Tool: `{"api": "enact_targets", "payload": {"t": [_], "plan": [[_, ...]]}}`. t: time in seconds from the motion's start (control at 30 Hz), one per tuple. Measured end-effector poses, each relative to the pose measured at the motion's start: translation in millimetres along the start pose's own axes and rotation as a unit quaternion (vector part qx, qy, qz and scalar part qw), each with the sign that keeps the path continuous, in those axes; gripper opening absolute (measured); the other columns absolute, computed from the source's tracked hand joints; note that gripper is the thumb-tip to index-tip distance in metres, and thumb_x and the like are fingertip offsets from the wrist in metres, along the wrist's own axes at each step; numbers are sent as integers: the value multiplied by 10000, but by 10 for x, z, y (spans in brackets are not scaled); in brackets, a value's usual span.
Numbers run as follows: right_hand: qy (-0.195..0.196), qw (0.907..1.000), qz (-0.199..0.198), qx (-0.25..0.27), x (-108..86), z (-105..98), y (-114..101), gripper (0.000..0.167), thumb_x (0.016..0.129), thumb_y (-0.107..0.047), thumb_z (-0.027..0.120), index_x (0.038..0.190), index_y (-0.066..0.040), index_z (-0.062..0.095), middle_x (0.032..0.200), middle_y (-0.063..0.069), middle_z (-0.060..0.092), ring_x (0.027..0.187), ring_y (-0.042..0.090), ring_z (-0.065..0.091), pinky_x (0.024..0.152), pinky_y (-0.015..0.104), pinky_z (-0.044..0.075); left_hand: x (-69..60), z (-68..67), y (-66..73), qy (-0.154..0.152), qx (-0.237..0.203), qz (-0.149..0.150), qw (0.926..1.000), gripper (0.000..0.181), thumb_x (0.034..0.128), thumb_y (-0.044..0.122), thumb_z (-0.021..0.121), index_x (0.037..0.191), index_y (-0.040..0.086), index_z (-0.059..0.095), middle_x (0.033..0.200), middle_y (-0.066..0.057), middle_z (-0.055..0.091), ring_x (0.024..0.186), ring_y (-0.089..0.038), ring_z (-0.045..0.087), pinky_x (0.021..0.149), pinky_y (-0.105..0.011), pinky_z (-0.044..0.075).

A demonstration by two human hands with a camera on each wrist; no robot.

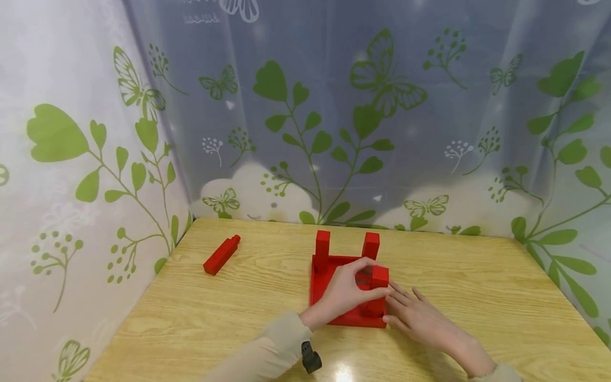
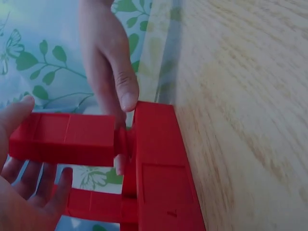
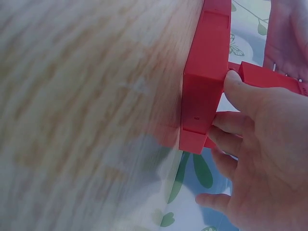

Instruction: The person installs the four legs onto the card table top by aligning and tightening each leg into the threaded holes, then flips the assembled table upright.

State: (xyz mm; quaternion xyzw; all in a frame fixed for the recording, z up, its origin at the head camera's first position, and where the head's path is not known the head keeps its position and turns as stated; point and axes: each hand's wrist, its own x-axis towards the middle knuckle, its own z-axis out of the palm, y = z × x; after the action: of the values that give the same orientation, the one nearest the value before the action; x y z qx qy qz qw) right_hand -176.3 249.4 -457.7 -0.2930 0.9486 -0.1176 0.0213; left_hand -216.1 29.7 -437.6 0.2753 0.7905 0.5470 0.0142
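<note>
A red square base (image 1: 358, 321) with raised edges lies on the table, its legs pointing up. My left hand (image 1: 345, 289) curls its thumb and fingers round the red leg (image 1: 380, 277) at the near right corner. In the left wrist view, a narrow neck shows between this leg (image 2: 72, 137) and the base (image 2: 163, 144). My right hand (image 1: 422, 321) rests against the base's right side with its fingers extended, the thumb (image 3: 240, 91) touching the corner edge. Two more red legs, one at far left (image 1: 322, 246) and one at far right (image 1: 371, 245), stand upright on the base.
A loose red leg (image 1: 221, 255) with a narrow peg end lies to the left on the wooden table (image 1: 258, 276). Patterned curtains (image 1: 305, 132) hang behind the table and at both sides. A black band (image 1: 311, 357) sits on the left wrist.
</note>
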Motion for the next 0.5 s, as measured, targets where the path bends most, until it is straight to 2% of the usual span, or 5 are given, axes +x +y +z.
{"api": "enact_targets", "payload": {"t": [0.13,0.33,0.47,0.5], "plan": [[82,10000,-39,-23,-1,-7,-9,625,1032,-452,535,1466,-2,516,1552,223,423,1428,431,394,1094,729,284,-5,59,23,235,160,61,9996,457,821,318,865,1214,194,669,1093,111,710,907,4,647,783,-206,558],[142,9998,-97,-96,4,5,-8,608,1035,-443,534,1453,-2,532,1538,221,444,1422,426,403,1079,729,307,-15,106,73,581,1024,259,9927,476,817,319,870,1231,174,686,1169,46,638,1001,-78,618,810,-191,529],[154,9998,-96,-115,5,8,-6,605,1032,-437,544,1453,-2,532,1532,224,452,1421,428,403,1075,730,312,-18,88,61,490,1042,421,9925,520,831,330,856,1303,204,677,1136,19,593,899,-69,604,726,-147,506],[148,9998,-90,-124,5,8,-6,607,1031,-438,545,1453,-1,531,1528,225,457,1420,428,406,1075,729,313,-19,77,48,447,1000,473,9929,533,840,323,850,1327,213,665,1155,25,605,946,-73,614,740,-143,506]]}}
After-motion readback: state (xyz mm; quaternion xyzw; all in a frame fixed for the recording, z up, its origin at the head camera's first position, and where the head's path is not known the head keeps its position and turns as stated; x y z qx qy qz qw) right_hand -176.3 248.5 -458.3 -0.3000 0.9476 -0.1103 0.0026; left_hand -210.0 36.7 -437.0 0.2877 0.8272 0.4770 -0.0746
